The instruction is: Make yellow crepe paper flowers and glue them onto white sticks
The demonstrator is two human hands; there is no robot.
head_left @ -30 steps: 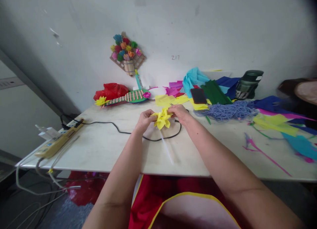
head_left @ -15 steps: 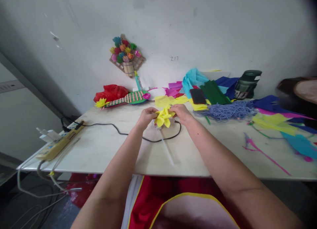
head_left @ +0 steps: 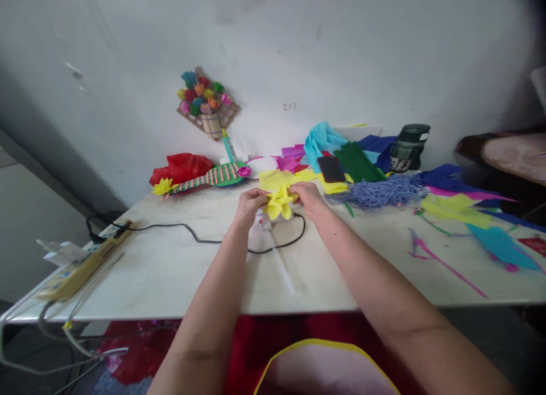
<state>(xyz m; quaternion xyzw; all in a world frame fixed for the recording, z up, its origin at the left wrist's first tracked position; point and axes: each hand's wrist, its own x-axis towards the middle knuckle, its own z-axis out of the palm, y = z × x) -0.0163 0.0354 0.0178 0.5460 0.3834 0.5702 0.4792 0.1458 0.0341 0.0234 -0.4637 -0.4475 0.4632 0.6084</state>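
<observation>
A yellow paper flower [head_left: 278,205] is held between both hands above the white table [head_left: 179,264]. My left hand [head_left: 249,204] pinches its left side with the fingers closed. My right hand [head_left: 307,197] grips its right side, fingers curled. A thin white stick [head_left: 282,263] runs down from the flower toward the table's near edge. A black cable [head_left: 273,248] loops on the table just below the hands.
Coloured paper sheets [head_left: 341,156], a black phone [head_left: 331,169], purple yarn [head_left: 379,191] and a dark cup [head_left: 407,147] lie at the back right. A red bag [head_left: 181,167] and a striped paper guitar [head_left: 211,177] sit back left. A power strip [head_left: 77,261] is at the left edge.
The hands keep hold of the yellow flower and have turned it slightly. The camera has swung a little, so everything sits further left and lower in the picture.
</observation>
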